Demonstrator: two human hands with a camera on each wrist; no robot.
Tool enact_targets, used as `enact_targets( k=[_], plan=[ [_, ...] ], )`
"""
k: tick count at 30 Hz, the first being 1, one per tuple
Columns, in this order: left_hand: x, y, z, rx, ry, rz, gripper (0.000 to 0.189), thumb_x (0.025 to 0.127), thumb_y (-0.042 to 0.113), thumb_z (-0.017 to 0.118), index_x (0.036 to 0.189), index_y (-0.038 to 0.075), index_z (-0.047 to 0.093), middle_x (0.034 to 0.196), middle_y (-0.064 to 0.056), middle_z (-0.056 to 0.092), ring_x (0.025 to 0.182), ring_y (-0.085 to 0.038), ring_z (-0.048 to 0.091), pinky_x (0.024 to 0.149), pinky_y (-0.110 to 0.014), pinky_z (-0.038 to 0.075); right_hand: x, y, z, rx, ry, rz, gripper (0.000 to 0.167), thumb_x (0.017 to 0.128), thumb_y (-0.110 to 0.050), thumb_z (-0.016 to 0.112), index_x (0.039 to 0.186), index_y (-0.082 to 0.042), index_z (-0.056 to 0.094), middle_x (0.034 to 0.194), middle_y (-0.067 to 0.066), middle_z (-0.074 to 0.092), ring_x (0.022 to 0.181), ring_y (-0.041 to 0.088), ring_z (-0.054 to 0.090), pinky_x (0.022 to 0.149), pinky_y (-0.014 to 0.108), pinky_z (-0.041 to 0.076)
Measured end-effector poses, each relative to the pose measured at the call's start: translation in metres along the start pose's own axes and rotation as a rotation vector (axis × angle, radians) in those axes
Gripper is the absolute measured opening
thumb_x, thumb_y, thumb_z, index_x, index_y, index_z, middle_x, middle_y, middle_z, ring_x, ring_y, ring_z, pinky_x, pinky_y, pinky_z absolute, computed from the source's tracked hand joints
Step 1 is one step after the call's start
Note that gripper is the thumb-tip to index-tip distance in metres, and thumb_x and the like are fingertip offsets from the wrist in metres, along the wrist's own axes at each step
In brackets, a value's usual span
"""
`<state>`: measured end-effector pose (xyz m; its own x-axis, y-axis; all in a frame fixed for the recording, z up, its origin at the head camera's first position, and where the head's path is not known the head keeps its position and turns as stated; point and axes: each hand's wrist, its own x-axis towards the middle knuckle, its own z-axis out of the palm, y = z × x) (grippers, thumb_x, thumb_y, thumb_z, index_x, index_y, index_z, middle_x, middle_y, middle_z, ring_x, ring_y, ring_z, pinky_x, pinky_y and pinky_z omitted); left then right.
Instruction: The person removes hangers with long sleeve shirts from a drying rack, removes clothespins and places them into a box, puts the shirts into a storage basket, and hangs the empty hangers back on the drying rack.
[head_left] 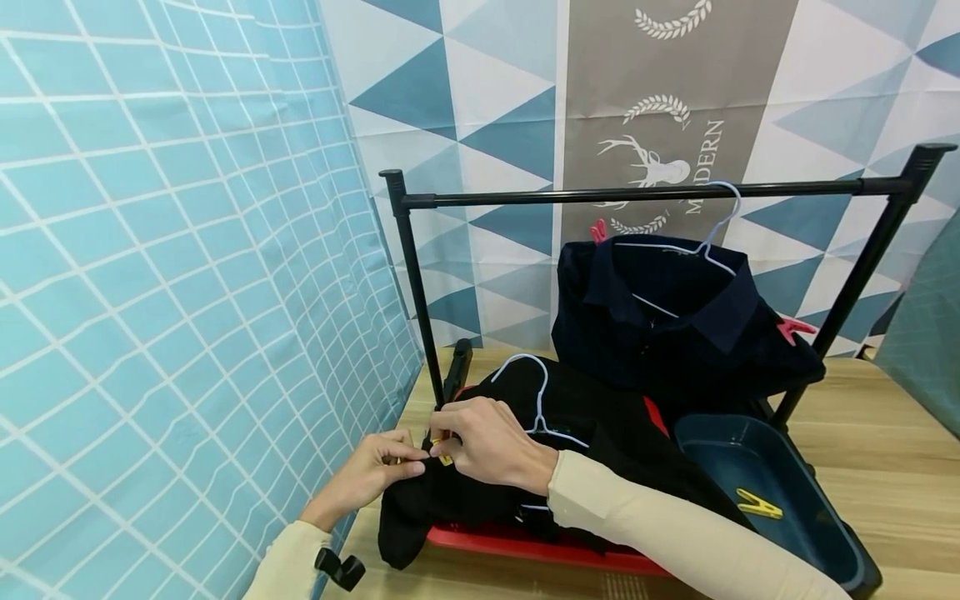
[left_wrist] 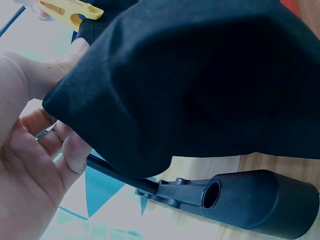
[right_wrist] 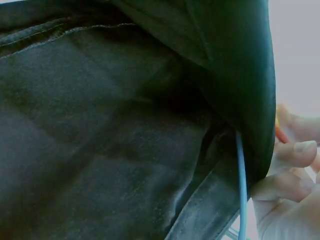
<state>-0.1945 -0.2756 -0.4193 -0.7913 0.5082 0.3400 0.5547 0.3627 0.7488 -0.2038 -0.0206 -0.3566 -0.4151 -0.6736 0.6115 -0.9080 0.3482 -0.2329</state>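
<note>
A black garment (head_left: 615,433) lies with a pale blue hanger (head_left: 539,400) inside its collar. My left hand (head_left: 375,467) pinches the garment's left shoulder edge between thumb and fingers. Just beside it, my right hand (head_left: 491,442) grips a yellow clothespin (head_left: 446,457) at the same edge. In the left wrist view the jaws of the yellow clothespin (left_wrist: 72,12) are against the black cloth (left_wrist: 200,90); whether they clamp it I cannot tell. The right wrist view shows the cloth (right_wrist: 100,125) close up, with the blue hanger wire (right_wrist: 241,185) along it.
A black rack (head_left: 600,196) stands behind, bearing a navy shirt (head_left: 675,350) on a hanger with pink clothespins (head_left: 793,328). Under the black garment is a red tray (head_left: 540,546). To the right, a dark blue tray (head_left: 720,437) holds another yellow clothespin (head_left: 759,504). A tiled-pattern wall (head_left: 150,250) borders the left.
</note>
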Motion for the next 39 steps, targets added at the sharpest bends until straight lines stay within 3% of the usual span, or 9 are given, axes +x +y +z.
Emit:
enact_targets(
  k=[9, 14, 18, 24, 31, 39],
  plan=[
    [0.0, 0.001, 0.001, -0.004, 0.006, -0.017, 0.018, 0.097, 0.009, 0.071, 0.11, 0.006, 0.081, 0.078, -0.001, 0.057, 0.067, -0.016, 0.049, 0.064, -0.027, 0.041, 0.001, -0.003, -0.008, 0.036, 0.009, 0.014, 0.019, 0.093, -0.018, 0.079, 0.081, -0.02, 0.065, 0.08, -0.01, 0.063, 0.063, 0.001, 0.048, 0.049, 0.015, 0.032],
    [0.0, 0.002, 0.001, 0.001, 0.005, -0.03, 0.019, 0.097, 0.011, 0.071, 0.112, 0.006, 0.081, 0.08, -0.001, 0.058, 0.068, -0.016, 0.05, 0.066, -0.027, 0.043, 0.0, -0.003, -0.016, 0.052, -0.001, 0.073, 0.017, 0.093, -0.021, 0.079, 0.083, -0.02, 0.065, 0.077, -0.01, 0.062, 0.062, 0.002, 0.05, 0.051, 0.017, 0.036],
    [0.001, 0.003, 0.001, 0.003, 0.007, -0.04, 0.018, 0.097, 0.012, 0.071, 0.111, 0.006, 0.081, 0.081, -0.001, 0.059, 0.069, -0.015, 0.05, 0.067, -0.027, 0.043, 0.0, -0.004, -0.024, 0.082, -0.043, 0.146, 0.011, 0.094, -0.025, 0.078, 0.096, -0.016, 0.071, 0.083, -0.009, 0.066, 0.064, 0.001, 0.053, 0.053, 0.018, 0.041],
    [0.0, 0.002, 0.001, 0.004, 0.009, -0.019, 0.018, 0.097, 0.01, 0.071, 0.11, 0.005, 0.081, 0.08, -0.001, 0.058, 0.068, -0.016, 0.05, 0.066, -0.027, 0.043, -0.001, -0.003, -0.031, 0.093, -0.096, 0.233, 0.031, 0.095, -0.032, 0.077, 0.116, -0.009, 0.074, 0.092, -0.005, 0.074, 0.074, 0.0, 0.061, 0.063, 0.018, 0.048],
    [-0.002, 0.001, 0.002, 0.006, 0.016, -0.001, 0.017, 0.096, 0.008, 0.071, 0.11, 0.004, 0.081, 0.08, 0.0, 0.059, 0.067, -0.015, 0.049, 0.064, -0.026, 0.043, -0.007, -0.002, -0.041, 0.111, -0.142, 0.251, 0.029, 0.095, -0.034, 0.077, 0.112, -0.011, 0.074, 0.093, -0.005, 0.075, 0.069, -0.002, 0.059, 0.059, 0.02, 0.048],
    [-0.002, 0.001, 0.001, 0.016, 0.02, -0.004, 0.018, 0.096, 0.008, 0.071, 0.11, 0.003, 0.081, 0.081, -0.001, 0.059, 0.067, -0.015, 0.05, 0.064, -0.027, 0.043, -0.016, 0.002, -0.053, 0.093, -0.145, 0.267, 0.033, 0.095, -0.033, 0.077, 0.117, -0.009, 0.074, 0.096, -0.005, 0.076, 0.081, 0.002, 0.066, 0.07, 0.022, 0.052]
  ],
)
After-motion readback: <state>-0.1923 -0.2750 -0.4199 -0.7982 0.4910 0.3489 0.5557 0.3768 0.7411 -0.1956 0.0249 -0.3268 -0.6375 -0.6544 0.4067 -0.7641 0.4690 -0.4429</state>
